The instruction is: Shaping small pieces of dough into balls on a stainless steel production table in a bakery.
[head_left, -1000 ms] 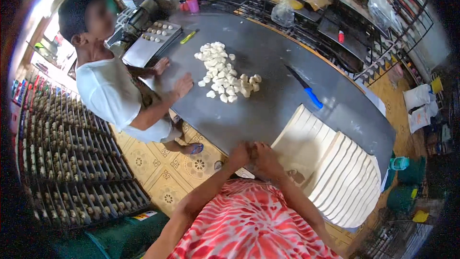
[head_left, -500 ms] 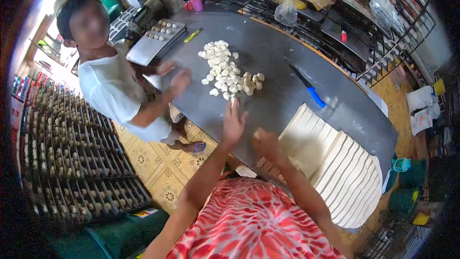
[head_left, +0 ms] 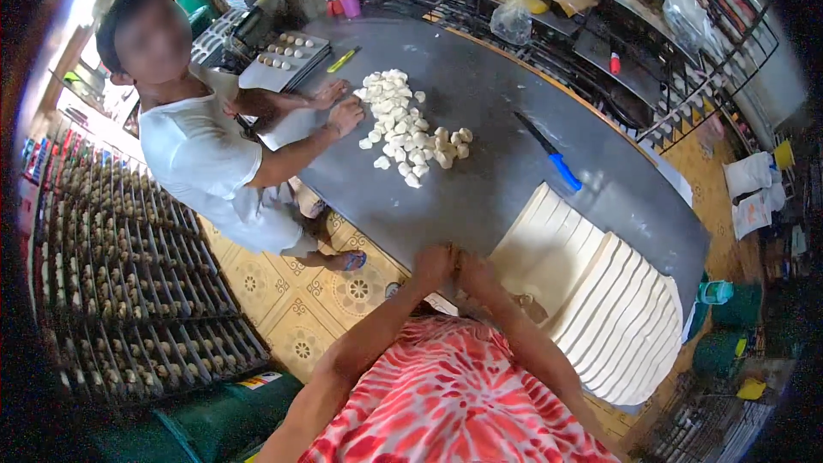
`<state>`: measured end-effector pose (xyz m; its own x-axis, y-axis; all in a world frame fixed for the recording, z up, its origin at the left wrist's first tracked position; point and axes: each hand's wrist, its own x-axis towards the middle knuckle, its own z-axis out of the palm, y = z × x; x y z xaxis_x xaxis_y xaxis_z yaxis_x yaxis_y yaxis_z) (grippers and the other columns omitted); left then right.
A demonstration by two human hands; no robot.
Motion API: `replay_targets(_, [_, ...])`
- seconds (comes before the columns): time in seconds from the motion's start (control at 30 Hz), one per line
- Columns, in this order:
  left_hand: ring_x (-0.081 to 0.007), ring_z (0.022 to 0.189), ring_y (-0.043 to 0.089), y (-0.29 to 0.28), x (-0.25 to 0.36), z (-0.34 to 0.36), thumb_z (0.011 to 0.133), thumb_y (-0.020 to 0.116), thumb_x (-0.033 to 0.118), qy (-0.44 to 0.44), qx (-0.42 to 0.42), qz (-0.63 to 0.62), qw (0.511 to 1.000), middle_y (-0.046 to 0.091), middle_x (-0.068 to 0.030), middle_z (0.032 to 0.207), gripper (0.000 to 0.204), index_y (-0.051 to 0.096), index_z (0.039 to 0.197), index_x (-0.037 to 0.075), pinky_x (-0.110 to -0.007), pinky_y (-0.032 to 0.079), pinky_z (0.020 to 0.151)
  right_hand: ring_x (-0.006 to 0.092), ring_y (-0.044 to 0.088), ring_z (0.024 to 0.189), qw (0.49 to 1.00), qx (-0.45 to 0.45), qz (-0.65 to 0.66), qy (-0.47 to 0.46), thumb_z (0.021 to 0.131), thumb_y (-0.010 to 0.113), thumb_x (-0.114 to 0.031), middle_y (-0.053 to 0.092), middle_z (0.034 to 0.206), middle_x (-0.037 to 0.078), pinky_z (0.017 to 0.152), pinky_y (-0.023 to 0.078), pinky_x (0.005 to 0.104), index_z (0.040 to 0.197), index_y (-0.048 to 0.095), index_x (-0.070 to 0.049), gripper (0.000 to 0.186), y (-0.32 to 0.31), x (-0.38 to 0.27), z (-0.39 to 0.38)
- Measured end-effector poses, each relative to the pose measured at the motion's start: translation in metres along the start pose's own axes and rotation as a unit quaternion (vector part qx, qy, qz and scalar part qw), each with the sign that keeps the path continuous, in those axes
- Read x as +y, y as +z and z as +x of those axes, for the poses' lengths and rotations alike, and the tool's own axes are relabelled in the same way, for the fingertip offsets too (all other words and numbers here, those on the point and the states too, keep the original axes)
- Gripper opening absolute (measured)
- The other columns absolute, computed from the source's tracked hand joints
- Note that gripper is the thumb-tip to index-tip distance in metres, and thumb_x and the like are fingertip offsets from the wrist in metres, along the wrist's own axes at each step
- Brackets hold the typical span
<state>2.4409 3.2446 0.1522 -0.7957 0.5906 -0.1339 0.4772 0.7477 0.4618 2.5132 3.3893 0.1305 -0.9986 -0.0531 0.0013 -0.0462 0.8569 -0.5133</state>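
The left hand and right hand meet at the near edge of the worktop, fingers curled inward and blurred; I cannot tell whether either grip is closed on anything. Just right of them lies the sliced dough slab, its pale strips side by side along the worktop's edge. It looks soft and limp, so a strip would probably sag or stretch if lifted by one end; better to support it from beneath at both ends. Farther off, beyond the slab, rests a blue-handled knife, best taken by its handle. Left of that, the heaped dough pieces look light, easily dented and perhaps tacky, suiting a gentle fingertip hold around the sides.
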Motion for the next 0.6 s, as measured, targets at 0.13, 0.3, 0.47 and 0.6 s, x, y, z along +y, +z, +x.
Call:
replay_targets(0.13, [-0.0446, 0.078, 0.069, -0.015, -0.012, 0.033, 0.104, 0.052, 0.032, -0.078, 0.083, -0.011, 0.993, 0.07, -0.0259, 0.086, 0.037, 0.068, 0.104, -0.002, -0.053, 0.055, 0.067, 0.0476, 0.068, 0.087, 0.984, -0.076, 0.158, 0.028, 0.095, 0.063, -0.034, 0.07, 0.097, 0.024, 0.073, 0.054, 0.0562, 0.1, 0.066, -0.008, 0.027, -0.035, -0.025, 0.004])
replay_targets(0.3, [-0.0499, 0.099, 0.065, -0.047, -0.03, 0.065, 0.098, 0.061, 0.021, -0.026, 0.325, -0.115, 0.938, 0.068, -0.0279, 0.099, 0.036, 0.059, 0.128, 0.002, -0.054, 0.052, 0.09, 0.0475, 0.067, 0.096, 0.98, -0.08, 0.104, 0.151, 0.096, 0.063, -0.04, 0.071, 0.105, 0.023, 0.081, 0.055, 0.0539, 0.106, 0.069, -0.008, 0.034, -0.054, -0.027, 0.022])
replay_targets(0.47, [-0.0511, 0.102, 0.064, -0.024, -0.027, 0.01, 0.091, 0.061, 0.021, 0.079, 0.04, -0.152, 0.984, 0.069, -0.0284, 0.106, 0.036, 0.065, 0.122, 0.002, -0.054, 0.052, 0.095, 0.0462, 0.061, 0.114, 0.928, 0.034, 0.367, 0.049, 0.095, 0.064, -0.034, 0.063, 0.127, 0.025, 0.097, 0.05, 0.0533, 0.133, 0.057, -0.004, 0.049, -0.031, -0.024, 0.007])
replay_targets(0.6, [-0.0501, 0.09, 0.067, 0.034, -0.015, -0.019, 0.093, 0.06, 0.03, 0.067, 0.001, -0.081, 0.994, 0.071, -0.0246, 0.1, 0.036, 0.069, 0.114, 0.002, -0.054, 0.055, 0.081, 0.0462, 0.063, 0.111, 0.993, -0.008, 0.116, -0.023, 0.095, 0.062, -0.027, 0.063, 0.125, 0.026, 0.096, 0.049, 0.0556, 0.134, 0.056, -0.003, 0.046, -0.041, -0.027, -0.018])
